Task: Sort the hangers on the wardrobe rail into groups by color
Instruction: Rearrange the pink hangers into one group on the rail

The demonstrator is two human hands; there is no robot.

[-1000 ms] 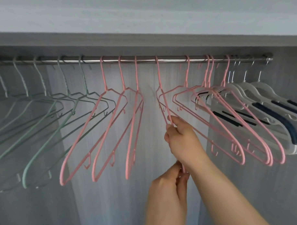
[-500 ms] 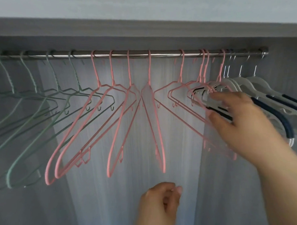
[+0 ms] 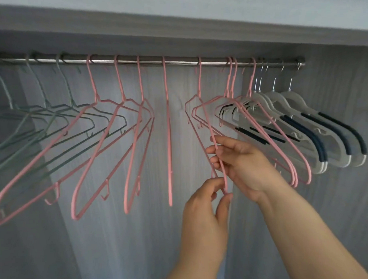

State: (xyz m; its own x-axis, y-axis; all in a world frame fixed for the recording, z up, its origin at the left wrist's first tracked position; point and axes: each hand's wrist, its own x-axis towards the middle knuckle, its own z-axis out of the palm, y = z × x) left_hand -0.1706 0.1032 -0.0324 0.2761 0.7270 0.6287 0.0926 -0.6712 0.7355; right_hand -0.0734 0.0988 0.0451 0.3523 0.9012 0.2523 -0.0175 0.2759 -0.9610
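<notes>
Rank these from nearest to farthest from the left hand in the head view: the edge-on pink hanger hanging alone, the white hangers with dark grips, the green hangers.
Measured from the left hand:
1. Edge-on pink hanger, just to its left.
2. White hangers, up at the rail's right end.
3. Green hangers, far off at the rail's left end.

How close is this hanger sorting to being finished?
Nearly done: green hangers hang left, pink hangers in the middle, white hangers right. Both the left hand and right hand grip one pink hanger. Left: a few pink ones overlap the white ones.
</notes>
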